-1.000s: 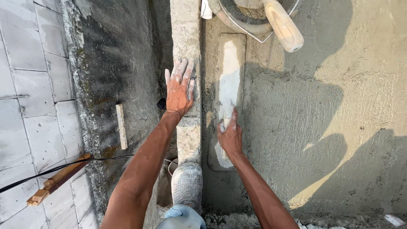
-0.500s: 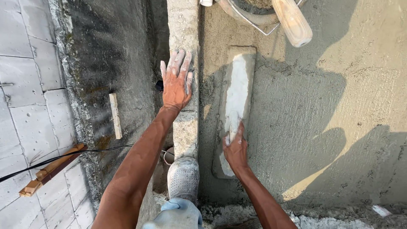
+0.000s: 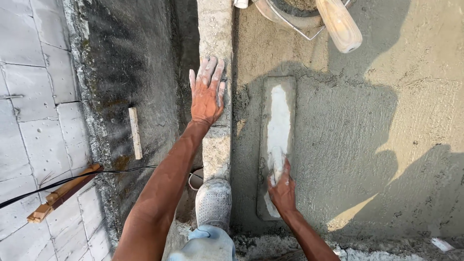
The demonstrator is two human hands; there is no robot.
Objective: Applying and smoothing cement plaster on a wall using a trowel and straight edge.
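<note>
Spreading across most of the view is the wet cement surface, grey and gritty, taking a broad shadow. Running up its edge is the narrow concrete curb, used here as the landmark. Beyond the curb, away from the cement, a dark rough wall face is dropping off to pale tiles, where a small pale strip, a scrap of wooden batten and a black cable are lying.

A long plastering float is lying flat on the cement just beside the curb, parallel to it (its face is smeared pale). The right hand is gripping the float's near end, fingers curled over the handle. The left hand is pressing flat on top of the curb, fingers lightly spread, dusted with cement. A grey shoe is standing on the curb's near end. At the curb's far end a bucket is sitting on the cement, a wooden handle sticking out.
</note>
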